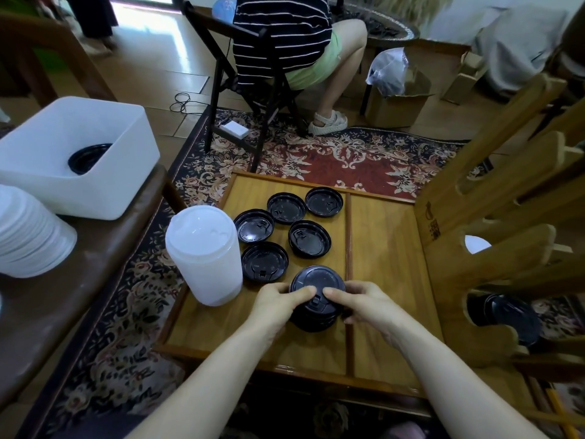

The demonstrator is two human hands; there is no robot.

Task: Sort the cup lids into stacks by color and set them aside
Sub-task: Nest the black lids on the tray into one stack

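My left hand (278, 301) and my right hand (364, 301) both grip the stack of black lids (316, 296) that stands on the wooden table (389, 248), near its front edge. The stack sits between my palms — left fingers curled round its left rim, left thumb laid across the top lid, right thumb meeting it from the other side just by the small sip tab, right fingers wrapped down the stack's right side.

Beyond my fingertips, well clear of them, five single black lids lie flat and apart on the table: one (264, 261) just past my left hand, one (309, 239) past the stack, one (254, 225) further left, and two at the back (286, 208) (323, 201).

A tall stack of white lids (204, 253) stands upright to the left of my left hand, close but not touching. Off the table on the left, a white bin (104, 172) holds another black lid (88, 156).
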